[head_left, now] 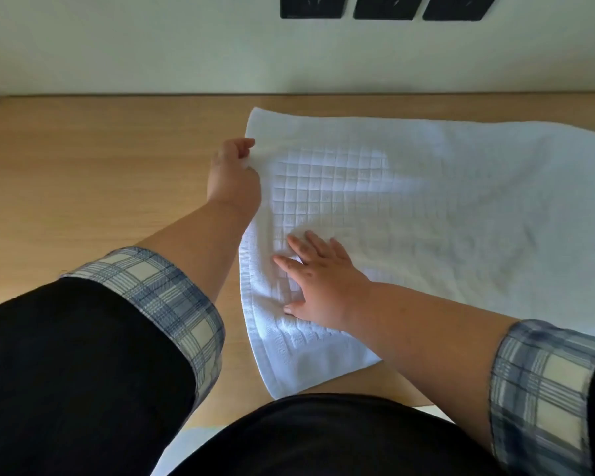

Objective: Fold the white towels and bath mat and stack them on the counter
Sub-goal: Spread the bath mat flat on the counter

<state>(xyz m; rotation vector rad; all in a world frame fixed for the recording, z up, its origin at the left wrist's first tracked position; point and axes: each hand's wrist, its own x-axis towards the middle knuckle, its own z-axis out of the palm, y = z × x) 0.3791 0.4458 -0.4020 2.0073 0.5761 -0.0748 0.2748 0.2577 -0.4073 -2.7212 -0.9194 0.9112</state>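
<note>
A white bath mat (409,201) with a raised square-grid pattern lies spread on the wooden counter (100,173), running off the frame's right edge. My left hand (232,173) pinches the mat's left edge near the far corner, fingers curled round the cloth. My right hand (318,280) lies flat on the mat near its front left corner, fingers spread and pressing down. No other towels can be seen.
A pale wall (186,56) rises behind the counter, with three dark panels (382,5) at the top of the view. The counter's front edge runs just before my body. Bare wood lies left of the mat.
</note>
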